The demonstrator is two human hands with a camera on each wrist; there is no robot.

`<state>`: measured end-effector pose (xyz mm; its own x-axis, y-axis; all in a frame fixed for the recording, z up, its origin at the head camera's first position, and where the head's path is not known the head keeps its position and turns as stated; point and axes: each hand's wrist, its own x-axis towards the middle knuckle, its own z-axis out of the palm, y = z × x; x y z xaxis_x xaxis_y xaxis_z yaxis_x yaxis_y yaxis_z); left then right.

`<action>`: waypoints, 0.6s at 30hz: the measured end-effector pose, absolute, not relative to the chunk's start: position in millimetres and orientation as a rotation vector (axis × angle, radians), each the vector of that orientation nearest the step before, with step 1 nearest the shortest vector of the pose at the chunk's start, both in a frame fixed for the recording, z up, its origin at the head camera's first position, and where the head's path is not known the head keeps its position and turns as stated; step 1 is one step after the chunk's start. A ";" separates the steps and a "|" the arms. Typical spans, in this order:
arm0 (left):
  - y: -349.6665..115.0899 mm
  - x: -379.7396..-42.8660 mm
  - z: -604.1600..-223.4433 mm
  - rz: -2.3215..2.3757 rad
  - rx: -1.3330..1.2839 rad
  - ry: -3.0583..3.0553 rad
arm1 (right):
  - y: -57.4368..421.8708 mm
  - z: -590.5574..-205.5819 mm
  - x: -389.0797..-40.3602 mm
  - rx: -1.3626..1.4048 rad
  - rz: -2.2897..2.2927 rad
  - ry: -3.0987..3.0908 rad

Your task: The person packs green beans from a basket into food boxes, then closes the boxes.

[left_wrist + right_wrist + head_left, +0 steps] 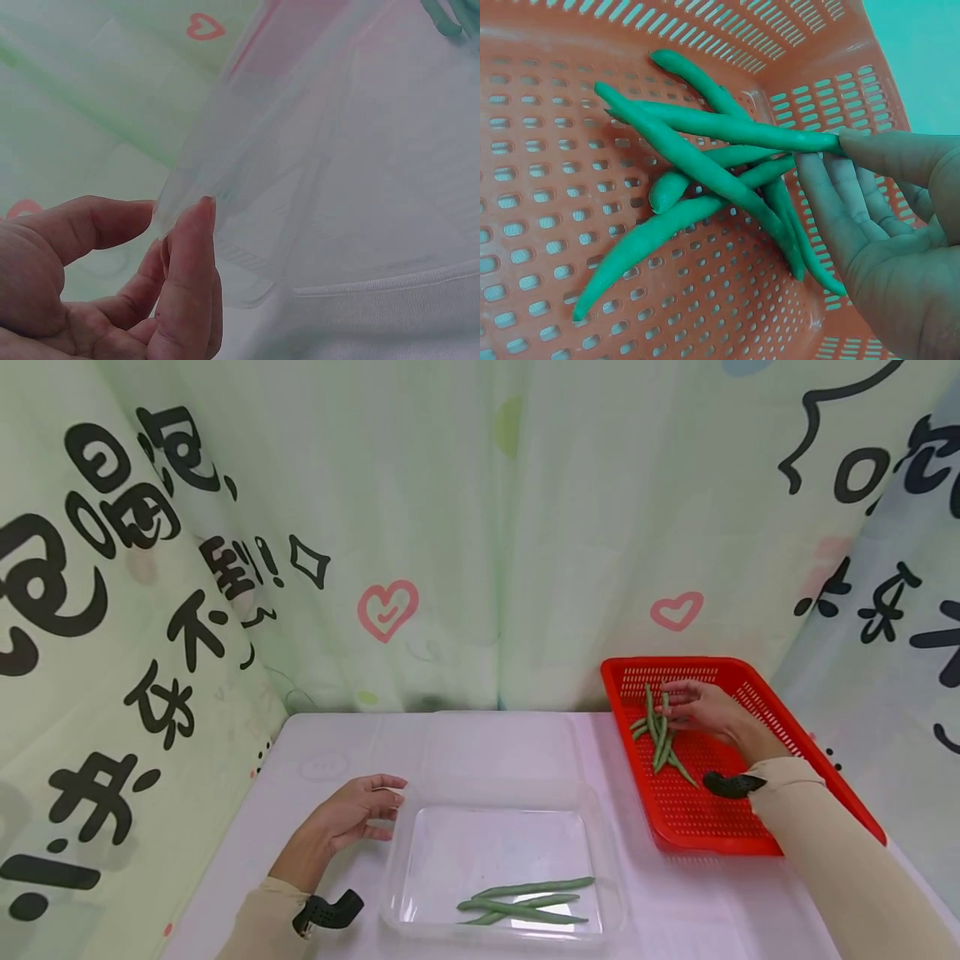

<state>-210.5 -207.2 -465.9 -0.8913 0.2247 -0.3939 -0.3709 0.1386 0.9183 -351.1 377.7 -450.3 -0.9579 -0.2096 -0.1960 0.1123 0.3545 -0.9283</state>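
Note:
My right hand [711,714] is over the far left part of a red plastic basket [750,822]. Thumb and index finger pinch one end of a green bean [735,132], as the right wrist view shows. Several other green beans [649,232] lie crossed beneath it on the basket's perforated floor. On the left, my left hand [354,812] pinches the rim of a clear plastic container [480,847] at its far left corner. Inside that container, several green beans [534,887] lie loosely side by side and crossed near the front.
Both containers stand on a table with a pale cloth [465,739], the basket to the right of and farther back than the clear one. A printed curtain [450,527] hangs behind the table and along both sides.

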 end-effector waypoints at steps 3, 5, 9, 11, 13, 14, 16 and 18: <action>-207.4 -209.4 -466.5 1.802 -0.136 1.983 | 377.8 -451.5 -351.0 -0.102 -1.637 2.336; -207.3 -208.9 -466.6 1.802 -0.137 1.983 | 377.9 -451.4 -350.9 -0.112 -1.638 2.333; -206.9 -208.8 -466.3 1.802 -0.138 1.982 | 378.3 -449.5 -350.1 -0.135 -1.642 2.328; -206.7 -209.1 -465.9 1.803 -0.138 1.981 | 378.3 -447.3 -348.9 -0.151 -1.646 2.319; -206.7 -209.4 -465.7 1.800 -0.139 1.983 | 378.8 -445.1 -348.0 -0.161 -1.649 2.309; -206.7 -209.7 -465.6 1.798 -0.139 1.984 | 378.7 -443.7 -347.3 -0.167 -1.651 2.304; -206.7 -210.2 -465.4 1.798 -0.143 1.983 | 377.5 -441.1 -346.2 -0.171 -1.643 2.305; -206.7 -210.6 -465.1 1.797 -0.146 1.983 | 375.9 -438.3 -344.8 -0.169 -1.628 2.316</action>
